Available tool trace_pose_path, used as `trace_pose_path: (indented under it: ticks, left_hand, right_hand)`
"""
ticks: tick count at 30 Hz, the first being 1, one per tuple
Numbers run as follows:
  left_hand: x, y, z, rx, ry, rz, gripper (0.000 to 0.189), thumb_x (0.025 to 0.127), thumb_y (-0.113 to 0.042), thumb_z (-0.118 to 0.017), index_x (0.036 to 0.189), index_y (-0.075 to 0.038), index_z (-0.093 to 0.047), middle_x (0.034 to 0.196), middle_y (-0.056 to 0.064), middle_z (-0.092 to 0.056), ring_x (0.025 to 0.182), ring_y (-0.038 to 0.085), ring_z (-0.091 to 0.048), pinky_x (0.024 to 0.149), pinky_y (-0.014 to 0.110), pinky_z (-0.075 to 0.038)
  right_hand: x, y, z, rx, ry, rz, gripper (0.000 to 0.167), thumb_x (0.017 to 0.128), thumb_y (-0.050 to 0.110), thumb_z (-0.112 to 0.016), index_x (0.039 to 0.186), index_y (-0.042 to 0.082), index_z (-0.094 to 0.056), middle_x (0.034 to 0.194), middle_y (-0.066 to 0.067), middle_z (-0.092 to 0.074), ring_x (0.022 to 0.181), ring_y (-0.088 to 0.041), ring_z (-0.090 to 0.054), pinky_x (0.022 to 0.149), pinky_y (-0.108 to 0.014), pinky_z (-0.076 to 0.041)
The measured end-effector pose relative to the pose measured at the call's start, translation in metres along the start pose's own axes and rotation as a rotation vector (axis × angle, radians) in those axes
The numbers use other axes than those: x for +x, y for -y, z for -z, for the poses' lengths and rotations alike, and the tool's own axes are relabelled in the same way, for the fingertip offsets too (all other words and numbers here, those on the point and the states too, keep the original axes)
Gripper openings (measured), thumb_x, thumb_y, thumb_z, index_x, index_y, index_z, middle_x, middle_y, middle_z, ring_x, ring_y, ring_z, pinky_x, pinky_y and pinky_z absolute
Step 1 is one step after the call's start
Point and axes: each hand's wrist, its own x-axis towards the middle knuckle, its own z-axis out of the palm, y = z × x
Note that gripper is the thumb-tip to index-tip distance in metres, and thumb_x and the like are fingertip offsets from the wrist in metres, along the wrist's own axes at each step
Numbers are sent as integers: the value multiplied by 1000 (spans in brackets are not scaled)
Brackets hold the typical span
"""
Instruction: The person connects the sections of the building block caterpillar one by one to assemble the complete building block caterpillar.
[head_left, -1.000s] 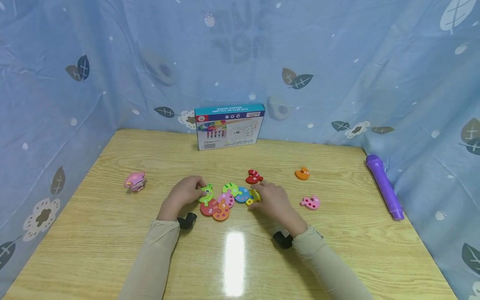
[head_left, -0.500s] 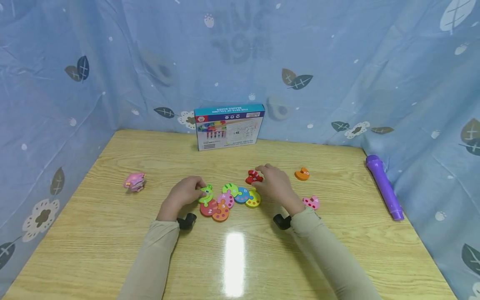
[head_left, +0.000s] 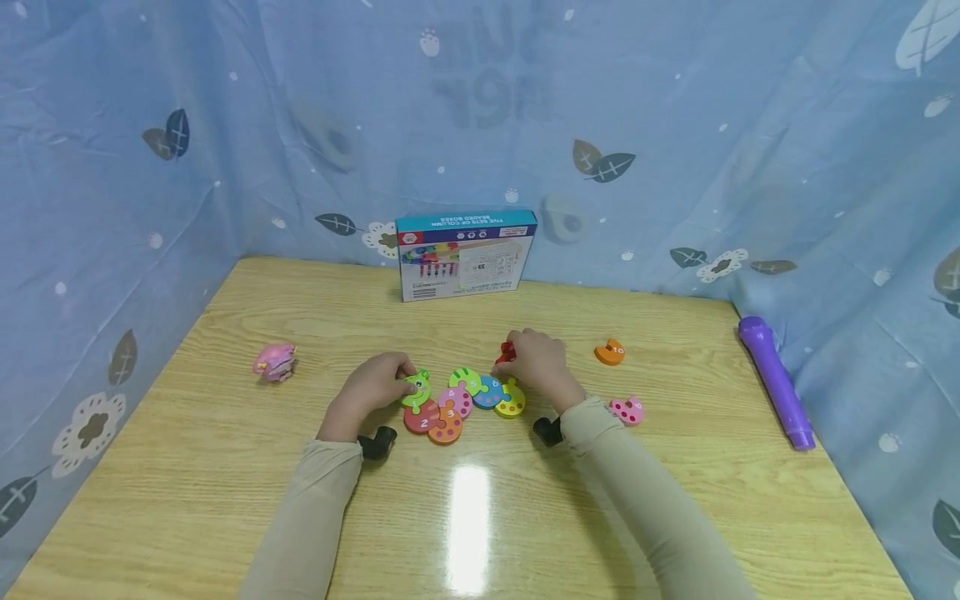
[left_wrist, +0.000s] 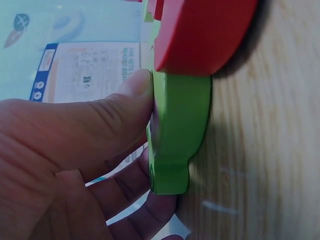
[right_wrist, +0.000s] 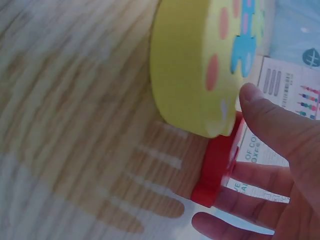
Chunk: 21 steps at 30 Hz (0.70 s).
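My left hand (head_left: 367, 390) holds the green caterpillar-head puzzle piece (head_left: 417, 387) at the left end of a joined row, thumb on its face in the left wrist view. Joined to it are red piece 2 (head_left: 422, 419), orange piece 3 (head_left: 447, 427), pink piece 4 (head_left: 457, 400), green piece 5 (head_left: 467, 380), blue piece 6 (head_left: 489, 392) and a yellow piece (head_left: 511, 402). Just behind the yellow end, my right hand (head_left: 538, 362) grips a loose red puzzle piece (right_wrist: 217, 165), mostly covered by the fingers in the head view.
Orange piece 10 (head_left: 610, 352) and a pink spotted piece (head_left: 627, 410) lie to the right. A purple microphone (head_left: 776, 383) lies along the right edge. A pink toy (head_left: 276, 362) sits at left, and a box (head_left: 467, 258) stands at the back by the curtain.
My right hand has left the yellow piece and moved back to the red piece, its fingers closing round it. The left hand stays on the green head. The head view has shifted slightly.
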Motion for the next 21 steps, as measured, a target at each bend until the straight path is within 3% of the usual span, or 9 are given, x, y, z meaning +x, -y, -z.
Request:
trace_pose_path:
  ticks: [5, 9, 14, 21]
  left_hand:
    - [-1, 0, 0, 2, -9, -4, 18, 82, -16, -68, 97, -7, -64, 83, 3, -56, 75, 18, -50, 71, 34, -41]
    - [-1, 1, -2, -5, -3, 14, 19, 82, -17, -68, 98, -8, -63, 84, 3, -56, 76, 18, -50, 70, 34, -42]
    - [-1, 2, -2, -5, 3, 23, 19, 83, -17, -68, 99, -9, -63, 85, 3, -57, 77, 18, -51, 72, 34, -42]
    - [0, 1, -1, -7, 2, 13, 20, 82, -17, -68, 99, -8, -62, 85, 3, -56, 78, 19, -50, 73, 35, -42]
  right_hand:
    - [1, 3, -2, -23, 9, -2, 46, 77, 49, -68, 103, 13, -58, 87, -4, -56, 78, -23, -53, 73, -44, -41]
    - [-1, 4, 2, -20, 10, 49, 46, 78, 41, -70, 111, 12, -58, 98, -6, -59, 88, -26, -55, 82, -50, -40]
    - [-7, -4, 11, -22, 13, 233, 52, 77, 32, -74, 122, 13, -57, 113, -8, -57, 101, -28, -54, 85, -52, -41]
    - [-17, -16, 22, -58, 52, 450, 48, 77, 12, -74, 122, 16, -59, 117, -8, -56, 107, -30, -51, 88, -53, -39]
